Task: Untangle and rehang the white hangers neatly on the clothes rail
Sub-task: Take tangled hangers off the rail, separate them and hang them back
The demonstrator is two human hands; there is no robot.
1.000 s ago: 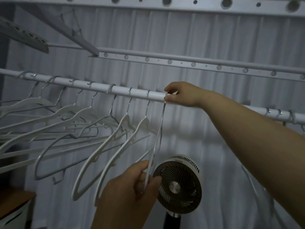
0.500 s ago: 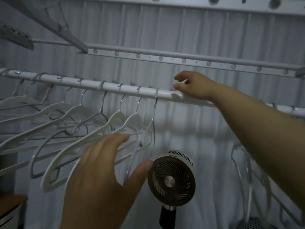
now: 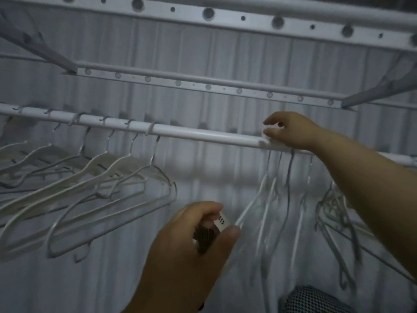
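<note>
**Q:** Where are the work pieces?

**A:** Two groups hang on the clothes rail. The tidy hangers sit spaced along its left part. The tangled hangers hang bunched on the right part, well apart from the first group. Their frames cross, and blur hides how they interlock.

**Q:** What are the hands doing?

**A:** The right hand rests on the rail directly above the bunch. Forefinger and thumb stand slightly apart. The other fingers are hidden, so a grip on the hooks cannot be confirmed. The left hand is lower, its fingers curved in a narrow C. The thumb tip lies just beside the bottom end of the nearest tangled hanger, but contact cannot be confirmed. The dark item seen through the gap looks like a fan behind the hand, not a held object.

**Q:** How will the hangers handle?

**A:** By judgement they are light, thin, stiff frames with a smooth coating. They should swing freely and slide easily along the rail. Notches and open hooks are likely to snag neighbouring hangers. They are not fragile, but forcing one may bend it.

**Q:** Where should a hanger be held?

**A:** Take one wire neck just below the rail with the upper hand. Steady the same hanger's lower bar with the other hand. Lift the hook clear, rotate the hanger free, and rehang it on the stretch of rail between the two groups.
</note>
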